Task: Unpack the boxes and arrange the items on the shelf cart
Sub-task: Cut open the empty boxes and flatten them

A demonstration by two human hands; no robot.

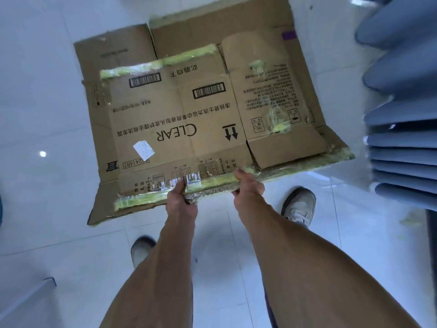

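- Now both hands hold a flattened box (179, 119) level above the floor (47, 95), apparently emptied and ready to discard.
- Left fingers (181, 187) and right fingers (241, 176) clamp its taped near edge, keeping the sheet steady.

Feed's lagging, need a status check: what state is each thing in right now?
Box: flattened, held up by its near edge, print upside down.
Tape: yellow-green, torn, still stuck along edges.
Left hand: grips near edge.
Right hand: grips near edge.
Blue stack: piled at right.

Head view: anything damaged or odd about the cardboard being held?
Yes. The flattened box, gripped at its near edge by the left hand and right hand, carries torn yellow-green tape along its edges and right panel.
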